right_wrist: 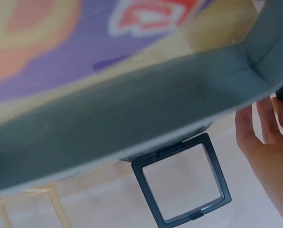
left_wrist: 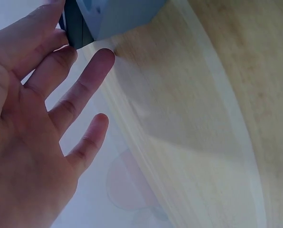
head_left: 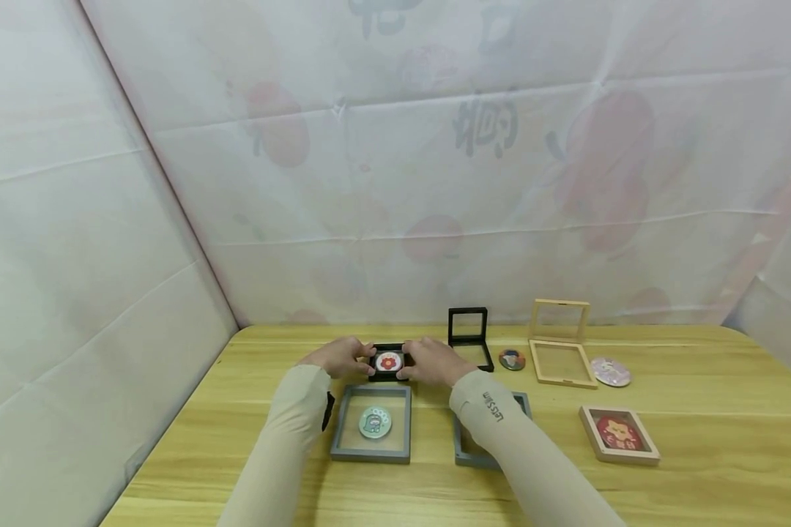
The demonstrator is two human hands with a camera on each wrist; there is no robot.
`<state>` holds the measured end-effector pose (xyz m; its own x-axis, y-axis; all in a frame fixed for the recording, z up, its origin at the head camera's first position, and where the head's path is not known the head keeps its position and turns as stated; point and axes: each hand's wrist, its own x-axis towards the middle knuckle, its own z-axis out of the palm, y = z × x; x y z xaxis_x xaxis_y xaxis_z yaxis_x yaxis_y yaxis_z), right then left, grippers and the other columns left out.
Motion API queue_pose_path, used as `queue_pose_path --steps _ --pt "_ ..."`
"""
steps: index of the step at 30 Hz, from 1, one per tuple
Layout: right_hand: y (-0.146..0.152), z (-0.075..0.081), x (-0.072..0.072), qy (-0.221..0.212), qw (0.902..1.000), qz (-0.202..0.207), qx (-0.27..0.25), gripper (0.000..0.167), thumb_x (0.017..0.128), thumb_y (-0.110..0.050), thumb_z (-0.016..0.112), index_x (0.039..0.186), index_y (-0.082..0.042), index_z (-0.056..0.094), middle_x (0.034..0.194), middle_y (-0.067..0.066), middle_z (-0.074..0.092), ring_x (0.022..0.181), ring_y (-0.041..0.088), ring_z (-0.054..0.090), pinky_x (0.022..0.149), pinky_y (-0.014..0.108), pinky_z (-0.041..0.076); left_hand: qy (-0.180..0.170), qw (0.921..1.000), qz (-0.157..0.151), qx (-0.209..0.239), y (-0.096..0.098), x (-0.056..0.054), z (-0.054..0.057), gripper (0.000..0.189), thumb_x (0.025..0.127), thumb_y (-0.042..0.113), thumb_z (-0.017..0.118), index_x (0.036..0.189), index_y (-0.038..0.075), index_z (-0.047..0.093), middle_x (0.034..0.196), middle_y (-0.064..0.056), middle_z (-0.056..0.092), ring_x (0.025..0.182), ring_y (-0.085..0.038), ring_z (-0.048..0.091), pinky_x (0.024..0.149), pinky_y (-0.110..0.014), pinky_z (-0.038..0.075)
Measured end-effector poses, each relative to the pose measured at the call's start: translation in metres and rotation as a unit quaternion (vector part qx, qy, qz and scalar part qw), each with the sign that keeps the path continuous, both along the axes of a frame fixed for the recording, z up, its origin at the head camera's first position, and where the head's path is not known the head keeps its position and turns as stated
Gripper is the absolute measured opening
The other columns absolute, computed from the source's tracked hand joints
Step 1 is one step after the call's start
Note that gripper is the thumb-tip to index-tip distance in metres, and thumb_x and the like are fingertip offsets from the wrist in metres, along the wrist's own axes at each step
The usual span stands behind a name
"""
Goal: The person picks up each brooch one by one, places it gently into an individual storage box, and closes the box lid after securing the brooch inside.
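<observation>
A small black display frame [head_left: 387,377] lies at the back left of the table, with a white round badge [head_left: 389,361] bearing a red flower inside. My left hand [head_left: 343,357] grips its left side between thumb and fingers. On the opposite side, my right hand [head_left: 433,361] pinches the frame's right edge. In the left wrist view, the left hand [left_wrist: 42,104] has its ring and little fingers stretched away from the frame's dark corner [left_wrist: 77,28]. Only part of the right hand [right_wrist: 269,137] shows in the right wrist view.
Grey frames [head_left: 370,459] [head_left: 461,454] stand nearer me, one partly beneath my right forearm. Farther right are an open black frame [head_left: 467,339], an open beige frame [head_left: 562,341], loose round badges [head_left: 512,359] [head_left: 610,372] and a pinkish frame [head_left: 626,457]. A fabric wall [head_left: 435,278] rises behind.
</observation>
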<state>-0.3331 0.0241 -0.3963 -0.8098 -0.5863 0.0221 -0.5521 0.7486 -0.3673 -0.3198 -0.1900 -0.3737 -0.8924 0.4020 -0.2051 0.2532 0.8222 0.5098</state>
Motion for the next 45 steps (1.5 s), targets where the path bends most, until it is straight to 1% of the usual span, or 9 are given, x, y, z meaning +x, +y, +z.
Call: queue_pose_path --steps 7,13,16,18,20,22,29,40,45 --pt "0.001 0.005 0.0 -0.017 0.9997 0.009 0.013 0.039 0.096 -0.024 0.072 0.125 0.0 0.065 0.114 0.014 0.069 0.103 0.028 0.067 0.09 0.043 0.054 -0.017 0.9995 0.027 0.002 0.006 0.001 0.002 0.037 0.094 0.011 0.072 0.128 -0.003 0.067 0.147 -0.017 0.051 0.143 -0.036 0.038 0.114 -0.045 0.034" --pt "0.001 0.006 0.001 -0.013 0.9997 0.012 0.015 0.035 0.096 -0.025 0.073 0.121 -0.002 0.066 0.106 0.01 0.07 0.095 0.024 0.067 0.084 0.041 0.054 0.0 0.9987 0.039 -0.034 0.01 0.003 0.007 0.039 0.092 0.013 0.076 0.127 -0.002 0.068 0.143 -0.016 0.056 0.139 -0.037 0.044 0.112 -0.046 0.037" --pt "0.0 0.006 0.002 -0.013 0.9997 0.018 0.008 0.032 0.096 -0.025 0.073 0.117 -0.003 0.067 0.1 0.006 0.069 0.088 0.02 0.065 0.08 0.039 0.054 0.016 0.9967 0.048 -0.063 0.013 0.006 0.012 0.036 0.089 0.014 0.079 0.122 0.001 0.073 0.133 -0.015 0.065 0.125 -0.032 0.058 0.103 -0.043 0.047" --pt "0.0 0.005 0.004 -0.015 0.9997 0.02 0.0 0.028 0.096 -0.024 0.074 0.113 -0.003 0.067 0.094 0.004 0.067 0.083 0.018 0.063 0.076 0.038 0.053 0.022 0.9951 0.055 -0.079 0.015 0.008 0.015 0.031 0.087 0.013 0.081 0.116 0.003 0.075 0.121 -0.01 0.07 0.105 -0.025 0.064 0.09 -0.038 0.051" --pt "0.0 0.004 0.005 -0.015 0.9997 0.019 -0.005 0.025 0.096 -0.024 0.073 0.111 -0.004 0.067 0.09 0.002 0.066 0.079 0.016 0.06 0.073 0.037 0.052 0.029 0.9935 0.058 -0.094 0.018 0.008 0.018 0.027 0.085 0.013 0.083 0.11 0.005 0.077 0.111 -0.005 0.071 0.088 -0.018 0.06 0.078 -0.034 0.049" --pt "0.001 0.003 0.005 -0.012 0.9998 0.013 -0.005 0.024 0.096 -0.025 0.073 0.11 -0.005 0.067 0.089 0.002 0.065 0.078 0.015 0.059 0.073 0.036 0.052 0.033 0.9926 0.058 -0.101 0.02 0.009 0.02 0.027 0.084 0.013 0.084 0.109 0.006 0.077 0.107 -0.004 0.072 0.082 -0.017 0.056 0.074 -0.032 0.047" --pt "0.002 0.003 0.004 -0.006 1.0 0.006 -0.003 0.034 0.095 -0.026 0.074 0.12 -0.003 0.067 0.101 0.007 0.069 0.088 0.02 0.065 0.08 0.038 0.054 0.031 0.9935 0.056 -0.094 0.02 0.009 0.02 0.035 0.086 0.014 0.082 0.119 0.004 0.074 0.125 -0.01 0.069 0.105 -0.023 0.064 0.086 -0.038 0.052" --pt "0.001 0.006 0.004 -0.016 0.9999 0.001 -0.004 0.037 0.096 -0.026 0.073 0.124 -0.003 0.066 0.107 0.008 0.07 0.09 0.018 0.065 0.079 0.036 0.054 0.021 0.9959 0.059 -0.065 0.017 0.007 0.019 0.034 0.087 0.012 0.081 0.119 0.001 0.074 0.128 -0.012 0.067 0.104 -0.021 0.062 0.087 -0.036 0.051" --pt "0.002 0.007 0.004 -0.024 0.9997 -0.003 0.004 0.043 0.096 -0.027 0.073 0.13 -0.001 0.064 0.119 0.014 0.069 0.101 0.025 0.067 0.088 0.04 0.054 0.014 0.9954 0.067 -0.067 0.019 0.004 0.016 0.033 0.088 0.012 0.08 0.119 0.002 0.074 0.127 -0.011 0.068 0.097 -0.018 0.06 0.081 -0.034 0.05"
